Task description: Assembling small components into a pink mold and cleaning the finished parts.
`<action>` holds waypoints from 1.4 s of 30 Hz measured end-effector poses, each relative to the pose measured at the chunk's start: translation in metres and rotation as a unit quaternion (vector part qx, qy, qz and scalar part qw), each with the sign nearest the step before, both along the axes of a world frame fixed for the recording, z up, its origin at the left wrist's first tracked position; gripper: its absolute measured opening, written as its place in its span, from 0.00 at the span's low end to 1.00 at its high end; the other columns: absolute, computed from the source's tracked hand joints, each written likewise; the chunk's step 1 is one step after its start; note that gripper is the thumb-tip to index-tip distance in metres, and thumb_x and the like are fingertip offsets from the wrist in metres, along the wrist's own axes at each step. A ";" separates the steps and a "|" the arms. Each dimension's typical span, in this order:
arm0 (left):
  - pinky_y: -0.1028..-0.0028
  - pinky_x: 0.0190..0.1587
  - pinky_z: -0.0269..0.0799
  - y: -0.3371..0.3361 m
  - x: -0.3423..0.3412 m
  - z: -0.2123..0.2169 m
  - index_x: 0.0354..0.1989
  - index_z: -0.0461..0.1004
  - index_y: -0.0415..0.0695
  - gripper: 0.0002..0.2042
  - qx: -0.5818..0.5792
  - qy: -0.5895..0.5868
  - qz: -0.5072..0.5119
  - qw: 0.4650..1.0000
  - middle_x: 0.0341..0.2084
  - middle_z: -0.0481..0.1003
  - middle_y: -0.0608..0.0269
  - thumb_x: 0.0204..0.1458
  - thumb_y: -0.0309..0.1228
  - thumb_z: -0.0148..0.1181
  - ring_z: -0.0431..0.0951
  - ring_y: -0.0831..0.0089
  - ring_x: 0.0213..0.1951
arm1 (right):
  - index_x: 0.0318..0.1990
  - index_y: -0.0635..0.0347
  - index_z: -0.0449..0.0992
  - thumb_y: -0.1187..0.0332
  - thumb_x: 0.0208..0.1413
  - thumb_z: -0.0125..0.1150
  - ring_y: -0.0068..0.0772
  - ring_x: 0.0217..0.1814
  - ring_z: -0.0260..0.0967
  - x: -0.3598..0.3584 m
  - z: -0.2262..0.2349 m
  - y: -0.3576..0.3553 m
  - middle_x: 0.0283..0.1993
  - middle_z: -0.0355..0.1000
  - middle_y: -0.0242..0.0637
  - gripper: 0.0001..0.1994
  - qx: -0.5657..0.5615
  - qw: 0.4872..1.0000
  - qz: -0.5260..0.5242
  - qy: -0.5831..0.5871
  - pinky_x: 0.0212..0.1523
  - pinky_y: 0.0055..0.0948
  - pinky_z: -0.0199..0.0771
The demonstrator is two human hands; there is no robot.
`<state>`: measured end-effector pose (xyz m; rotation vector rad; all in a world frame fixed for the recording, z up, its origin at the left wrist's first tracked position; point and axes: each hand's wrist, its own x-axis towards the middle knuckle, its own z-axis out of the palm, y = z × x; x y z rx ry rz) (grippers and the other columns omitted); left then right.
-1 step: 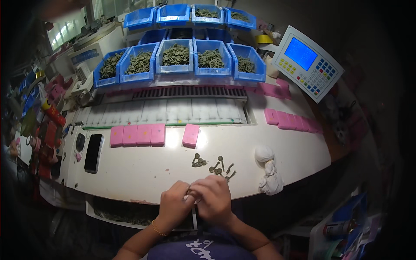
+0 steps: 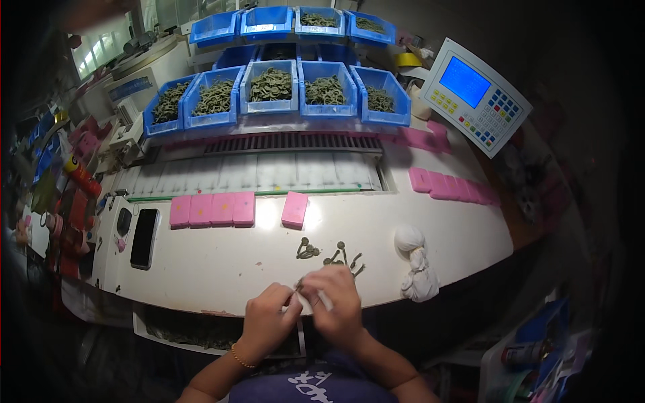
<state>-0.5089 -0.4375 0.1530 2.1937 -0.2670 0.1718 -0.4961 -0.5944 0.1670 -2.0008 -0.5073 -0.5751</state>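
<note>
My left hand and my right hand meet at the table's front edge. Both have fingers closed in a pinch. A small dark green piece pokes up between the fingertips, and a bit of white material, perhaps cloth, shows beneath it. My right fingers are slightly blurred and partly hide what they hold. Just beyond the hands lie several small dark green pieces with round heads and thin stems: one cluster and, to its right, another group, partly covered by my right hand.
Blue bins of green pieces stand at the back. Pink blocks line the table, with a single pink block apart. A phone lies left, a tied white cloth bundle right. A keypad panel stands far right.
My right hand has turned and shifted slightly, so the small dark piece and more of the white material show between my hands. The left hand has moved a little left.
</note>
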 end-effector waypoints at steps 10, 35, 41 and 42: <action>0.64 0.34 0.76 0.056 -0.041 -0.009 0.31 0.79 0.45 0.05 0.124 0.154 -0.023 0.980 0.25 0.79 0.58 0.48 0.30 0.60 0.80 0.58 0.29 | 0.41 0.61 0.81 0.68 0.57 0.67 0.35 0.46 0.70 0.032 -0.039 -0.014 0.38 0.77 0.35 0.08 0.066 0.985 -0.042 0.152 0.50 0.31 0.70; 0.70 0.28 0.69 0.030 -0.024 -0.007 0.31 0.80 0.35 0.10 0.022 0.143 -0.043 0.989 0.22 0.78 0.52 0.56 0.31 0.64 0.77 0.64 0.22 | 0.35 0.60 0.76 0.72 0.53 0.64 0.42 0.42 0.66 0.055 -0.054 -0.100 0.36 0.71 0.37 0.05 -0.202 0.959 -0.200 0.005 0.45 0.39 0.67; 0.69 0.29 0.70 0.020 -0.025 -0.005 0.31 0.80 0.36 0.10 0.008 0.160 -0.059 0.985 0.23 0.78 0.52 0.56 0.32 0.63 0.77 0.61 0.23 | 0.30 0.59 0.79 0.67 0.51 0.68 0.43 0.42 0.67 0.052 -0.043 -0.073 0.34 0.73 0.37 0.06 -0.244 0.957 -0.150 0.037 0.44 0.40 0.68; 0.69 0.29 0.70 0.018 -0.025 -0.004 0.31 0.80 0.36 0.10 0.004 0.158 -0.069 0.985 0.23 0.78 0.51 0.56 0.32 0.63 0.77 0.61 0.23 | 0.30 0.59 0.79 0.66 0.51 0.68 0.44 0.42 0.66 0.054 -0.046 -0.072 0.33 0.73 0.37 0.07 -0.265 0.949 -0.163 0.043 0.45 0.41 0.68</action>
